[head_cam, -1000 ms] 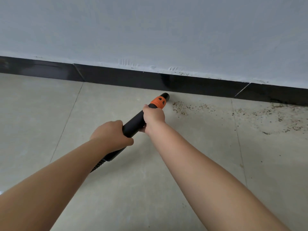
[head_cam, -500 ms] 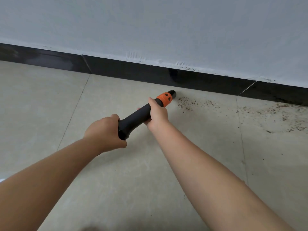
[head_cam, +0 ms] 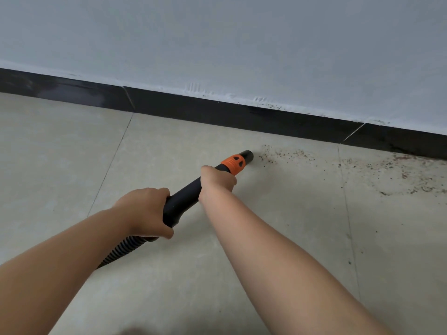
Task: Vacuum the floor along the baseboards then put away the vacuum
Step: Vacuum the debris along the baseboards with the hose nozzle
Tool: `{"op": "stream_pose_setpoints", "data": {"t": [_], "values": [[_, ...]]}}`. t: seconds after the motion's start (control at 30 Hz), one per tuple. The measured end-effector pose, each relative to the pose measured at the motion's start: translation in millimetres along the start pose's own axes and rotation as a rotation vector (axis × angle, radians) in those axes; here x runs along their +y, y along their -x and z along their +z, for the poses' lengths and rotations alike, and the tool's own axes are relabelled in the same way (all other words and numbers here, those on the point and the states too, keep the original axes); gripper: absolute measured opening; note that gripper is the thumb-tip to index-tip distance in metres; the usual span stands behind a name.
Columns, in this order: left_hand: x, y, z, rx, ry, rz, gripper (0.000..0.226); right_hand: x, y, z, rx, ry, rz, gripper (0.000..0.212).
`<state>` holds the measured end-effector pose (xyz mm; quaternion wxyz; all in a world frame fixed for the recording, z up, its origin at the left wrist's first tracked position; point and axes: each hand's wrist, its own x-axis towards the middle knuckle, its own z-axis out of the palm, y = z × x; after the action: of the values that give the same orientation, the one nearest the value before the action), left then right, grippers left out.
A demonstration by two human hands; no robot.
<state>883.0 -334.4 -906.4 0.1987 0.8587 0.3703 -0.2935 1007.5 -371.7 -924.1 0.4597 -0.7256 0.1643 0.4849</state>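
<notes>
Ribbed hose vanishing under left forearm, vacuum body unseen

Black rigid plastic vacuum nozzle tube with orange ribbed collar; black corrugated hose, pale-glinting ridges. Glossy black baseboard strip under pale grey-blue painted wall. Beige mottled floor tiles, thin dark grout lines, brown speckled dirt patch.

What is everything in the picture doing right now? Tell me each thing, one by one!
vacuum wand: held low, nozzle pointing at the crumbs
left hand: grips the wand's back end
right hand: grips the wand near the orange collar
ribbed hose: trails back under the left arm
crumbs: scattered on the floor
baseboard: dusty on top
</notes>
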Motion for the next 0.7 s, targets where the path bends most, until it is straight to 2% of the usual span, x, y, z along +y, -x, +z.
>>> {"op": "stream_pose_setpoints", "data": {"t": [0.23, 0.7], "values": [[3, 4, -1, -0.072, -0.118, 0.116, 0.034, 18, 0, -12, 0.014, -0.075, 0.049, 0.059], [50, -37, -26, -0.067, 0.02, 0.177, 0.028, -42, -32, -35, -0.021, 0.003, 0.013, 0.056]]}}
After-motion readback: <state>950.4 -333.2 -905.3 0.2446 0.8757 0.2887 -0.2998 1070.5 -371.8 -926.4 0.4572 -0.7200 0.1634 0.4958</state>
